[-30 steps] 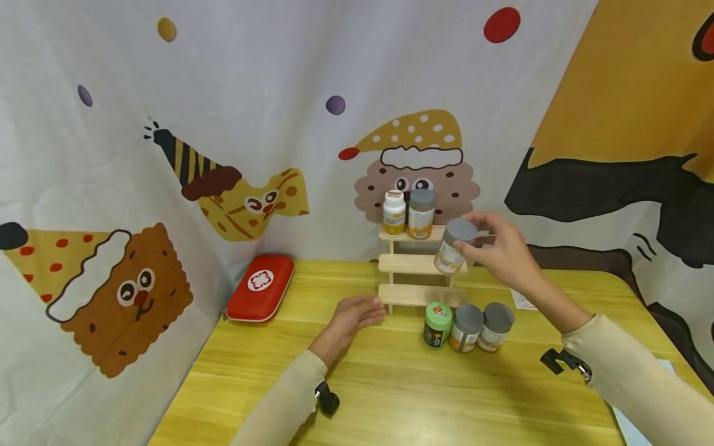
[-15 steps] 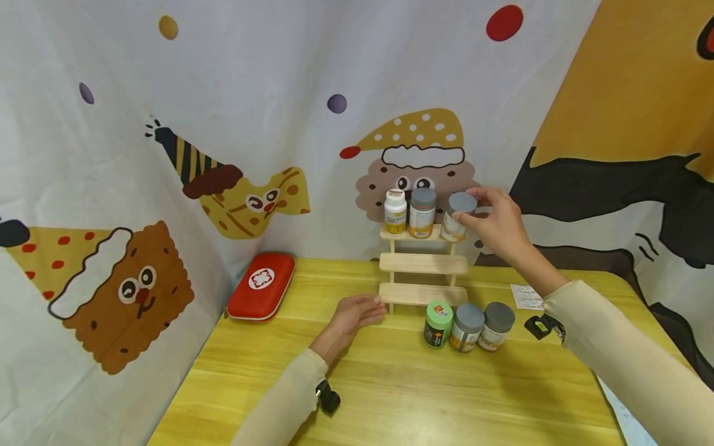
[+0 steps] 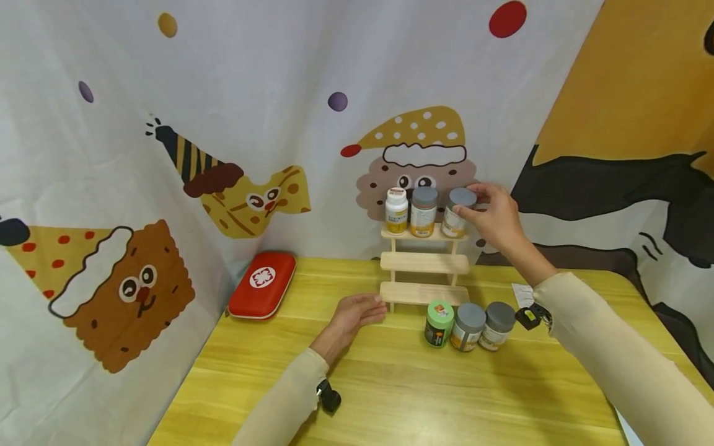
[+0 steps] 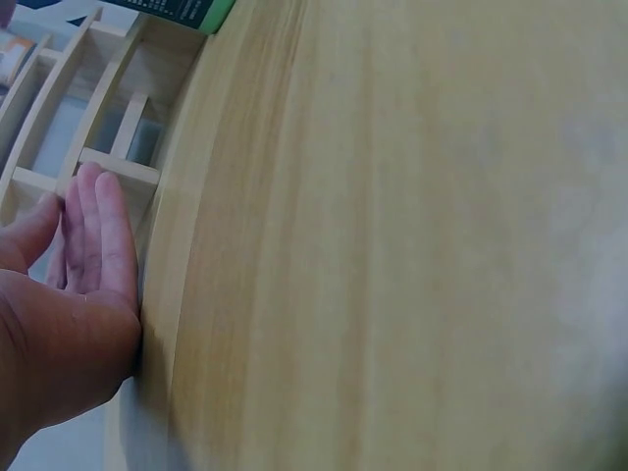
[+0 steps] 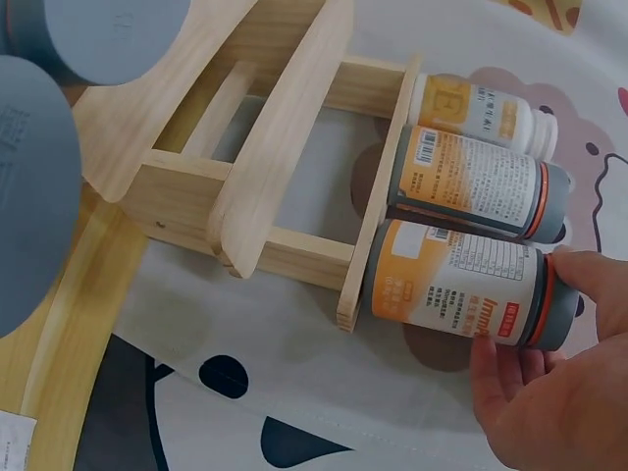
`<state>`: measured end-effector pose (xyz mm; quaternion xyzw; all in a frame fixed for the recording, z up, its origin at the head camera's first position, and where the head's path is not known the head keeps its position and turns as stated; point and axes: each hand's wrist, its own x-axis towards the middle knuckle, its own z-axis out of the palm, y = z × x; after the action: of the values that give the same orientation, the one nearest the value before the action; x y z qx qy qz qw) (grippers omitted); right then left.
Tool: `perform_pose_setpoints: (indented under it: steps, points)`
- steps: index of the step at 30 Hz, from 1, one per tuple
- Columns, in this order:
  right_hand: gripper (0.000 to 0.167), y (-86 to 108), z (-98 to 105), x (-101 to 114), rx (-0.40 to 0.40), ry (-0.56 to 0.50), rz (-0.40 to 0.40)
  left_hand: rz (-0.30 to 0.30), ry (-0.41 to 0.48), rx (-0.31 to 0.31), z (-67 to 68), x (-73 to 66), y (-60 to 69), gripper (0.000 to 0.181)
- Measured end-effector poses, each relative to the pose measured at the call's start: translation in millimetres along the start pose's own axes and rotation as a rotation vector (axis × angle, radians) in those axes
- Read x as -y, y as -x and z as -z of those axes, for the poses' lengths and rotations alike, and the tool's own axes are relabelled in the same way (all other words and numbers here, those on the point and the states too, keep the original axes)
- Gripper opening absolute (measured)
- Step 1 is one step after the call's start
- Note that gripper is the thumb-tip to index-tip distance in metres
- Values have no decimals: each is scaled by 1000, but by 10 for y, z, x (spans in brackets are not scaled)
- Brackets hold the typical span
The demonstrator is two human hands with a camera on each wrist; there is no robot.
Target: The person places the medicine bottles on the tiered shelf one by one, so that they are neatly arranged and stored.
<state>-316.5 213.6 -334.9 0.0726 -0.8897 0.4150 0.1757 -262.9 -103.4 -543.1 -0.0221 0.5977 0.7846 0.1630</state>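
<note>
On the top step of the small three-step wooden rack, my right hand pinches a grey-lidded supplement jar near its lid, thumb on one side and fingers on the other. The jar stands upright at the step's right end. Beside it are another grey-lidded jar and a white-capped bottle. My left hand lies at the rack's lower left, its straight fingers against the bottom step's end. The lower two steps hold nothing.
In front of the rack's right side stand a green-lidded jar and two grey-lidded jars. A red zip case lies at the table's back left. A paper slip is under the right forearm. A printed cloth hangs behind.
My right hand has raised the grey-lidded jar from middle-step height to the top step, where it went from tilted to upright. The left hand has stayed at the rack's lower left.
</note>
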Motion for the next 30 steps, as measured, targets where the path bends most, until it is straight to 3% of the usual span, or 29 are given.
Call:
perform_pose_setpoints:
  steps: [10,17,30]
  points:
    - [65,-66,-64,-11,-11,-9,-10,5,9,-10,0,-1,-11,34]
    - [63,-79,-103,-58,-51,-7,-4,2,8,-8,-14,-18,-2,35]
    - [67,162,-65,-179,-50,-1,10,8,10,-14,-5,-3,6,35]
